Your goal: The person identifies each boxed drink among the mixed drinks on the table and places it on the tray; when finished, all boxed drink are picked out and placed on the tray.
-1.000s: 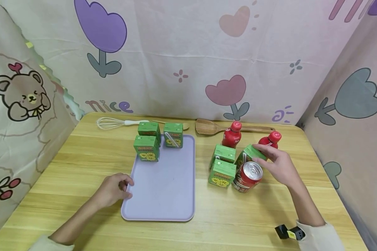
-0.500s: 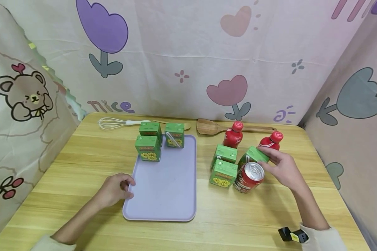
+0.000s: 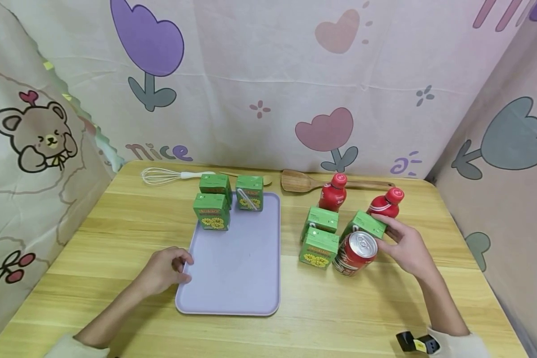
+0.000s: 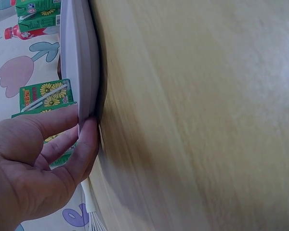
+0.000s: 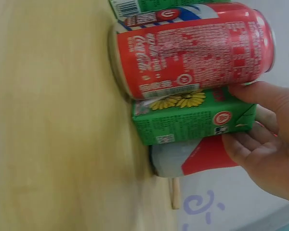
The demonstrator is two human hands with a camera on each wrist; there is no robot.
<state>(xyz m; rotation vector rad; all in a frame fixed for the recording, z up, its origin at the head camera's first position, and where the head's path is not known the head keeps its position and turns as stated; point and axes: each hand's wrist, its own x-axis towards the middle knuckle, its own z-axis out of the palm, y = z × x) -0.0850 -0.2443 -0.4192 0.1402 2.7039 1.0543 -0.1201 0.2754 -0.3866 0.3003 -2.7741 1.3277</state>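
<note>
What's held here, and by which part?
The left hand pinches the left rim of the lilac tray; the right hand grips the upper end of the green drink carton behind the Coca-Cola can.

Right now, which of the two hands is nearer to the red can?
Right. The right hand grips a green carton just behind the red can; the left hand is farther, at the left rim of the tray.

The location is a household-style tabletop (image 3: 116, 223) screened with printed cloth (image 3: 232, 64); the type of building cannot be determined. The printed cloth, bearing tulips, hearts and a cartoon bear, rises beyond the far, left and right edges. The tabletop has a wood-grain surface. A whisk (image 3: 185, 175) and a wooden spatula (image 3: 297, 182) lie along the far edge and indicate a kitchen-type setting.
</note>
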